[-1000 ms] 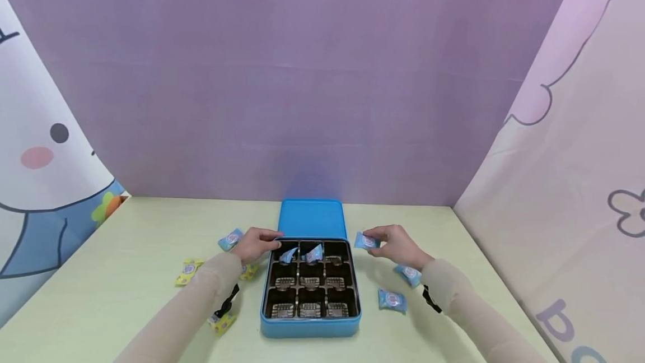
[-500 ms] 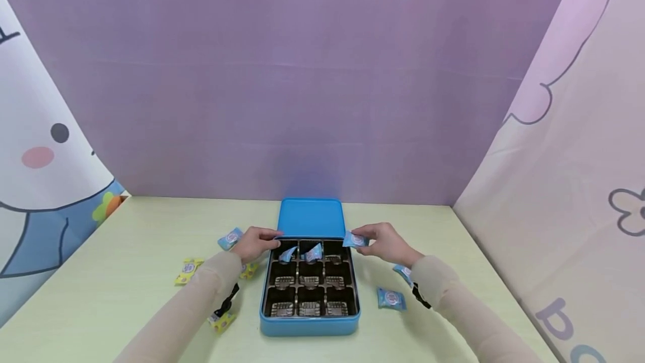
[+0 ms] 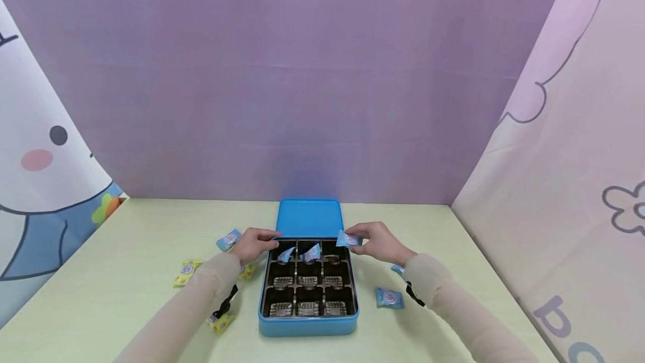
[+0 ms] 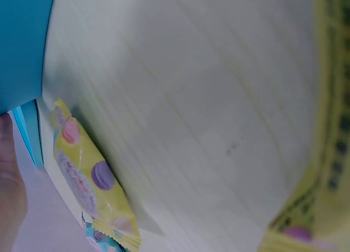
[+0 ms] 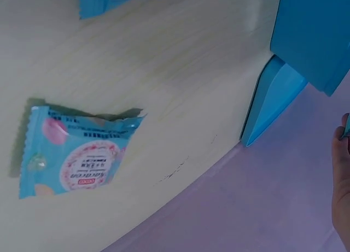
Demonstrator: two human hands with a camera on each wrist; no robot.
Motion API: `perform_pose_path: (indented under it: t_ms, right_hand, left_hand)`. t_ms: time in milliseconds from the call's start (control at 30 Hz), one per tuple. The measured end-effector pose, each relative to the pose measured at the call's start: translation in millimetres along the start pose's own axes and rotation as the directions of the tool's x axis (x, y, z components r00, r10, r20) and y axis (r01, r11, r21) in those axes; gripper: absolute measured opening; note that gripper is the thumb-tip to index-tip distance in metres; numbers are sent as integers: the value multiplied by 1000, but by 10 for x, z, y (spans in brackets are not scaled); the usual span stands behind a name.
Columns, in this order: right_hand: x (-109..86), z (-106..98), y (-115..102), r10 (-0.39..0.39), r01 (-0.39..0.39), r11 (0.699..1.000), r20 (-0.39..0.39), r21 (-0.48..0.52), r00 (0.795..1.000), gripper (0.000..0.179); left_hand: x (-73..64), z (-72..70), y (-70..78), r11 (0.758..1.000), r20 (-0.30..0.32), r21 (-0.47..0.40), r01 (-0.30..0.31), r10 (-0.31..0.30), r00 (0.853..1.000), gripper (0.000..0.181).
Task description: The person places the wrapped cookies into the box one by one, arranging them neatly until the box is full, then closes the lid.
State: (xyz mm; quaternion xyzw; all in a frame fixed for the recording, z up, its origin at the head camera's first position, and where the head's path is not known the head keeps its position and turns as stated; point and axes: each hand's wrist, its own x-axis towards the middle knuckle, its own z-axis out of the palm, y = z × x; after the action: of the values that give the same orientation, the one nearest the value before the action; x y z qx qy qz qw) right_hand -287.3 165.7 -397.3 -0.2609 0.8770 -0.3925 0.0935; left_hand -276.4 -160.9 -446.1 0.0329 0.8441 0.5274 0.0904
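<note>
A blue box (image 3: 308, 326) stands on the table with its lid (image 3: 309, 217) folded back. Its dark divided tray has rows of compartments; two blue-wrapped candies, one at the far left (image 3: 286, 255) and one at the far middle (image 3: 311, 252), sit in the back row. My left hand (image 3: 250, 245) holds the box's far left corner between thumb and fingers; its fingertips are out of sight in the left wrist view. Over the far right compartment, my right hand (image 3: 379, 241) pinches a blue-wrapped candy (image 3: 347, 239) by its right end.
On the right lie a blue candy (image 3: 389, 298) and another (image 3: 398, 269) partly hidden by the sleeve. On the left are a blue candy (image 3: 229, 240) and yellow candies, one at the far left (image 3: 187, 273) and one near the wrist (image 3: 220, 322). A purple backdrop (image 3: 302, 83) rises behind the table.
My right hand has moved left with the blue candy, from beside the box to over its far right corner. My left hand stays at the far left corner.
</note>
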Motion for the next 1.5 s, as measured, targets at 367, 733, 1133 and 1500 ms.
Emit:
perform_pose_path:
  t_ms: [367, 733, 1133, 1500]
  right_hand:
    - [59, 51, -47, -52, 51, 998, -17, -37, 999, 38]
    - [81, 106, -49, -53, 53, 997, 2, -64, 999, 39]
    - [119, 155, -61, -45, 46, 994, 17, -98, 999, 36]
    - [138, 229, -57, -43, 47, 992, 41, -116, 998, 36]
  left_hand:
    - [-2, 1, -4, 1000, -23, 16, 4, -4, 1000, 31]
    - [-18, -1, 8, 1000, -14, 7, -1, 1, 1000, 31]
    - [-5, -6, 13, 1000, -15, 6, 6, -5, 1000, 32]
    - [5, 11, -12, 1000, -8, -12, 1, -2, 1000, 33]
